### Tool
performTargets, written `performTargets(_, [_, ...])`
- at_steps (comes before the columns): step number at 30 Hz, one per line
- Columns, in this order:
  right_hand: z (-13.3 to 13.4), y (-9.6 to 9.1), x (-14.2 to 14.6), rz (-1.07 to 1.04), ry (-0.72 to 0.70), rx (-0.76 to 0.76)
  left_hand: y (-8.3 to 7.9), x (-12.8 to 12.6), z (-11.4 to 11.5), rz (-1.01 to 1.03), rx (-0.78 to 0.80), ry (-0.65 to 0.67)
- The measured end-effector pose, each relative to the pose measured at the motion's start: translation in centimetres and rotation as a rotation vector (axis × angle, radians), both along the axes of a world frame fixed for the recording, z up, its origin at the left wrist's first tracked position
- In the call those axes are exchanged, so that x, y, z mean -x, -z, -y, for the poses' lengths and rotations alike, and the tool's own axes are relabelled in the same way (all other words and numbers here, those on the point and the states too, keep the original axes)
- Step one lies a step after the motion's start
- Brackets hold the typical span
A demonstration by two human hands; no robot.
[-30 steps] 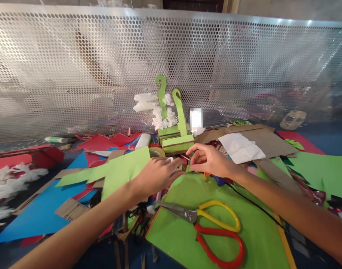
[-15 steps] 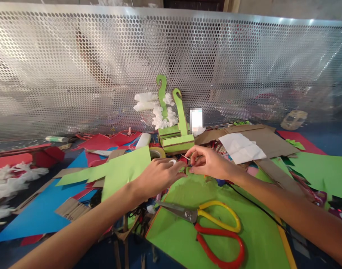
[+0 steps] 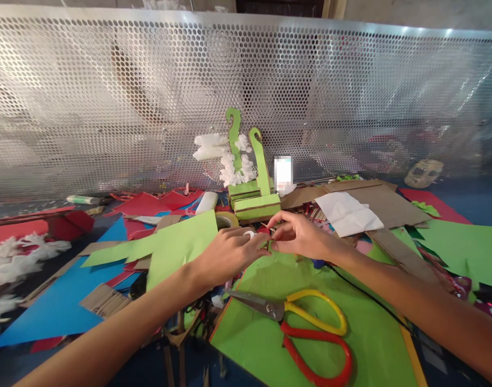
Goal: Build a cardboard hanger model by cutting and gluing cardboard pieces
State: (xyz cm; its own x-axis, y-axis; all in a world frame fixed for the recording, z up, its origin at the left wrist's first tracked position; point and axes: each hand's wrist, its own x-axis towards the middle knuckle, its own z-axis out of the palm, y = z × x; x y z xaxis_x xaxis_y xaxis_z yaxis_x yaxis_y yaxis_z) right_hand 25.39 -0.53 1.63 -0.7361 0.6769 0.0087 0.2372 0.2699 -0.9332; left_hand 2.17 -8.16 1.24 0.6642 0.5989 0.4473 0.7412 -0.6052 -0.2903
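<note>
My left hand (image 3: 233, 250) and my right hand (image 3: 300, 235) meet over the far edge of a green sheet (image 3: 378, 349). Their fingertips come together, pinched around something small that the fingers mostly hide. A bit of white (image 3: 249, 234) shows at the fingers of my left hand; its kind is unclear. Closer to me, scissors (image 3: 275, 310) with one yellow and one red handle lie on the green sheet, blades pointing left. Just beyond my hands stands a green cardboard piece (image 3: 262, 166) with a hooked upright on a box-like base.
A perforated metal sheet (image 3: 181, 80) runs across the back. White crumpled paper (image 3: 232, 171) sits by the green uprights. To the left lie light green paper (image 3: 185, 242) and blue paper (image 3: 56, 306); to the right, white tissue (image 3: 346, 213), brown cardboard (image 3: 383, 201) and a black cord (image 3: 366, 290).
My right hand's fingers have shifted slightly closer to my left fingertips. The thin pale strip between them shows less now. The scissors and papers stay put.
</note>
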Motion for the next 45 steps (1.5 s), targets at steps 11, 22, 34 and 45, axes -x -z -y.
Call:
performTargets(11, [0.1,0.4,0.4,-0.031,-0.018,0.039,-0.5,-0.5,0.4,-0.072,-0.003,0.048])
performTargets(22, [0.4,-1.3,0.0,-0.027,0.033,0.131,-0.2,0.1,-0.4,0.127,0.257,-0.105])
performTargets(34, [0.7,-0.3,0.3,-0.085,0.053,-0.071,-1.7,-1.2,0.3,0.502,0.603,-0.196])
performTargets(45, [1.1,-0.9,0.5,-0.086,0.046,-0.089,-1.4,-1.6,0.0,0.883,0.881,-0.080])
